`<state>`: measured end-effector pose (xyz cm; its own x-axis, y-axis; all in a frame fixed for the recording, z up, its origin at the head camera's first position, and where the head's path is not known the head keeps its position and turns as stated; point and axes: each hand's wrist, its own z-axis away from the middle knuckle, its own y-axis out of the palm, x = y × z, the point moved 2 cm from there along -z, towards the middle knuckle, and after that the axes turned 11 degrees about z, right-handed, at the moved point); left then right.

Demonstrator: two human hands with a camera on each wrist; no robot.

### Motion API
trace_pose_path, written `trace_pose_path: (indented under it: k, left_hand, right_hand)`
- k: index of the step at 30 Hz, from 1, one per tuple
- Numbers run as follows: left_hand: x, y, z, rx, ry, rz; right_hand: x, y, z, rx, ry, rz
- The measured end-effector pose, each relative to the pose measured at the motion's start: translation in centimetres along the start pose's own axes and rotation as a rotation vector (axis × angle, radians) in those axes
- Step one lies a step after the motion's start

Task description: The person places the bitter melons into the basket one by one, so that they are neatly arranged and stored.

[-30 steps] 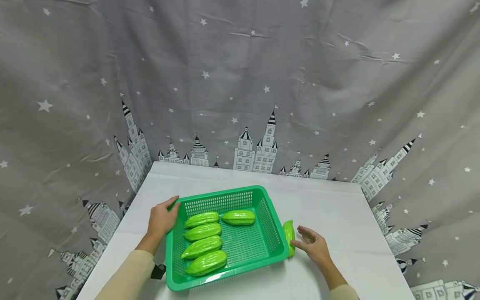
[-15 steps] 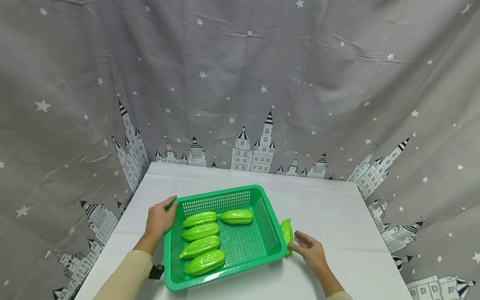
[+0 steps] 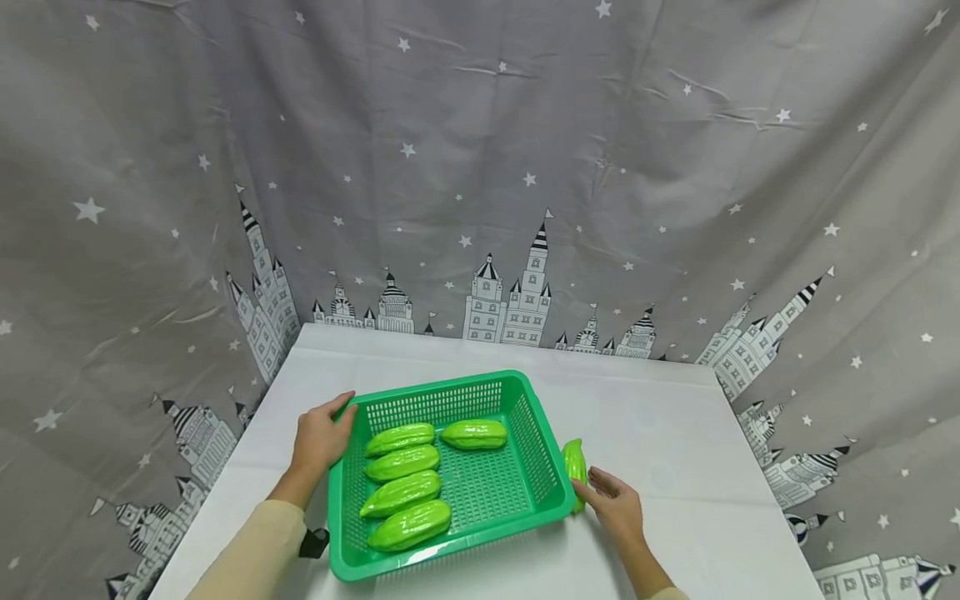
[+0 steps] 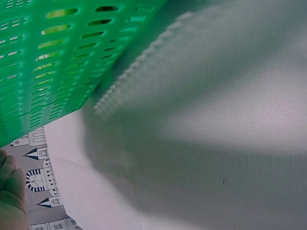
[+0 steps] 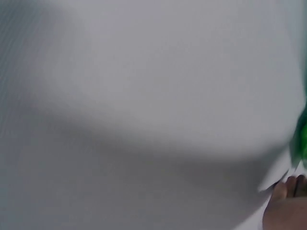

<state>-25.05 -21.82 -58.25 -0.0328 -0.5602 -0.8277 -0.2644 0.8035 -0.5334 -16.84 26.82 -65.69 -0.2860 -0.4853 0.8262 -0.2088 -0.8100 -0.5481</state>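
In the head view my left hand (image 3: 320,437) rests at the far left corner of a green plastic basket (image 3: 558,510), its thumb by the rim. Its fingers (image 4: 12,181) look extended beside the perforated wall in the left wrist view. Several glossy, ridged green gourds lie in the basket: a column at the left and one gourd (image 3: 474,434) at the back. Another gourd (image 3: 574,464) lies outside, against the right wall and partly hidden. My right hand (image 3: 617,505) reaches it with thumb and loosely bent fingers spread; a firm grip does not show.
A white cloth (image 3: 675,450) covers the table. Grey curtains (image 3: 465,150) with stars and castles hang behind and on both sides. A small black object (image 3: 315,543) shows by the left sleeve (image 3: 258,546). The right wrist view is mostly blurred white cloth.
My right hand has moved slightly left and nearer to the outside gourd, its thumb now over it. The left hand, basket and gourds inside keep their places; the whole view shifted a little.
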Motion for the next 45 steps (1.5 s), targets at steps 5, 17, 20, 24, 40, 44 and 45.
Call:
trace_pose_path:
  k: [5, 17, 20, 24, 40, 44, 45]
  left_hand:
    - [0.0, 0.0, 0.0, 0.001, -0.002, -0.006]
    - [0.1, 0.2, -0.1, 0.012, -0.009, -0.006]
    - [0.1, 0.2, 0.0, 0.014, -0.007, -0.005]
    - [0.0, 0.2, 0.0, 0.016, -0.006, -0.005]
    - [0.0, 0.2, 0.0, 0.012, -0.022, -0.009]
    - [0.0, 0.2, -0.1, 0.009, -0.023, -0.012]
    - [0.0, 0.2, -0.1, 0.006, -0.022, -0.013]
  right_hand:
    - [0.9, 0.7, 0.2, -0.070, 0.025, 0.040]
    - [2.3, 1.3, 0.6, -0.137, 0.014, 0.093]
    - [2.4, 1.4, 0.7, -0.140, 0.007, 0.096]
    - [2.5, 1.5, 0.7, -0.143, 0.013, 0.104]
    - [3.8, 0.2, -0.1, -0.149, 0.017, 0.118]
    - [4.1, -0.2, -0.3, -0.158, 0.022, 0.108]
    - [4.1, -0.2, -0.4, -0.159, 0.024, 0.104]
